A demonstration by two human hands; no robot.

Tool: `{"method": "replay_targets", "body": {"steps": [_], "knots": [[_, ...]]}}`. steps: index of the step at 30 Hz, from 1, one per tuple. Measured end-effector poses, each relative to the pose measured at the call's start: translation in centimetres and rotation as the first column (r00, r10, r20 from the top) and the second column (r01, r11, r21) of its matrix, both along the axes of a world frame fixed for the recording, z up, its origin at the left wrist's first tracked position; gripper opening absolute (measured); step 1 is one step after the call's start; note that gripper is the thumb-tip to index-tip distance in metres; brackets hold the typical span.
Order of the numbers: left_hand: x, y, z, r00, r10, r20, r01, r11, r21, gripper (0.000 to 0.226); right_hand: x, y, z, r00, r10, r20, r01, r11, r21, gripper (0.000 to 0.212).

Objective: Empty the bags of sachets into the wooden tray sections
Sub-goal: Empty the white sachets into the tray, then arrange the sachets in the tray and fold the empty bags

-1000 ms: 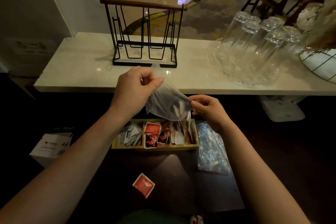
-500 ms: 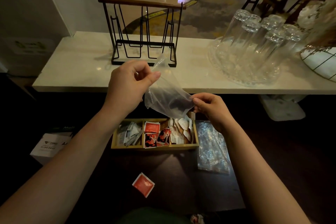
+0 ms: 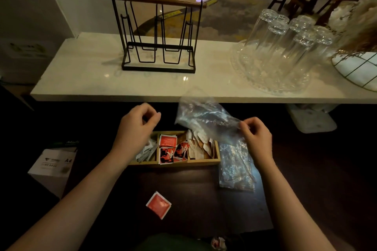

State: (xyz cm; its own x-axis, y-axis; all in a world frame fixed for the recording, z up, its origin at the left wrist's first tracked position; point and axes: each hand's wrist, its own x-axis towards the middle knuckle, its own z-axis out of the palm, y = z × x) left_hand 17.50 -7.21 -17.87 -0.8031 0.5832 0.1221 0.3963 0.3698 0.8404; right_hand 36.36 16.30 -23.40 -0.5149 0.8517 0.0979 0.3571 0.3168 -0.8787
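Note:
A wooden tray (image 3: 175,163) with three sections lies on the dark table: grey sachets on the left, red sachets in the middle, white sachets (image 3: 201,145) on the right. My right hand (image 3: 257,138) pinches one end of a clear plastic bag (image 3: 206,118), which hangs above the tray's right section and looks empty. My left hand (image 3: 137,126) hovers over the left section with fingers loosely curled, holding nothing. One red sachet (image 3: 158,205) lies loose on the table, nearer to me than the tray.
More crumpled clear bags (image 3: 236,167) lie to the right of the tray. A white marble shelf (image 3: 85,79) behind carries a black wire rack (image 3: 158,34) and a glass tray of upturned glasses (image 3: 285,51). A white A4 paper box (image 3: 54,166) sits at lower left.
My left hand has let go of the bag and dropped toward the tray's left side. The bag now hangs from my right hand alone and has swung right.

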Motion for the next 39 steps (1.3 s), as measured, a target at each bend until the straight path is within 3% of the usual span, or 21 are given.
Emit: {"method": "replay_targets", "body": {"steps": [4, 8, 11, 14, 17, 20, 25, 28, 31, 34, 39], "knots": [[0.7, -1.6, -3.2, 0.999, -0.025, 0.043, 0.030, 0.990, -0.137, 0.012, 4.4, -0.6, -2.4, 0.944, -0.319, 0.081, 0.308, 0.944, 0.121, 0.012], [1.8, -2.9, -6.4, 0.997, -0.058, -0.052, 0.040, 0.954, -0.297, 0.008, 7.9, -1.2, -5.4, 0.842, -0.471, 0.263, 0.441, 0.882, 0.167, 0.013], [2.6, -2.9, -8.2, 0.983, -0.134, -0.129, 0.073, 0.915, -0.396, 0.005, 8.8, -1.9, -7.5, 0.784, -0.458, 0.418, 0.416, 0.889, 0.193, 0.015], [3.8, -2.0, -9.9, 0.945, -0.284, -0.160, 0.180, 0.864, -0.471, 0.024, 8.8, -2.4, -9.5, 0.743, -0.328, 0.584, 0.315, 0.940, 0.128, 0.009], [4.6, -0.4, -11.2, 0.884, -0.421, -0.203, 0.269, 0.814, -0.515, 0.040, 8.2, -2.4, -10.4, 0.656, -0.212, 0.724, 0.215, 0.972, 0.090, 0.018], [4.5, 1.3, -12.6, 0.807, -0.547, -0.221, 0.333, 0.731, -0.595, 0.053, 7.4, -2.3, -10.3, 0.563, -0.239, 0.792, 0.098, 0.970, 0.222, 0.026], [3.5, 2.5, -14.7, 0.752, -0.635, -0.176, 0.374, 0.631, -0.680, 0.060, 6.7, -1.9, -8.7, 0.672, -0.397, 0.625, 0.104, 0.886, 0.451, 0.018], [3.2, 2.5, -15.1, 0.743, -0.646, -0.174, 0.378, 0.620, -0.688, 0.067, 4.9, -2.3, -7.3, 0.797, -0.303, 0.523, 0.009, 0.872, 0.490, 0.010], [3.0, 2.1, -14.9, 0.760, -0.619, -0.200, 0.365, 0.660, -0.656, 0.069, 1.1, -3.8, -6.7, 0.861, -0.044, 0.506, -0.138, 0.938, 0.317, 0.009], [2.9, 2.0, -15.2, 0.736, -0.607, -0.300, 0.327, 0.706, -0.628, 0.065, -3.8, -5.2, -7.1, 0.868, 0.183, 0.461, -0.260, 0.960, 0.109, 0.018], [2.3, 2.1, -16.1, 0.763, -0.591, -0.262, 0.282, 0.669, -0.688, 0.060, -10.3, -6.7, -7.8, 0.827, 0.133, 0.546, -0.163, 0.987, 0.006, 0.032]]}}
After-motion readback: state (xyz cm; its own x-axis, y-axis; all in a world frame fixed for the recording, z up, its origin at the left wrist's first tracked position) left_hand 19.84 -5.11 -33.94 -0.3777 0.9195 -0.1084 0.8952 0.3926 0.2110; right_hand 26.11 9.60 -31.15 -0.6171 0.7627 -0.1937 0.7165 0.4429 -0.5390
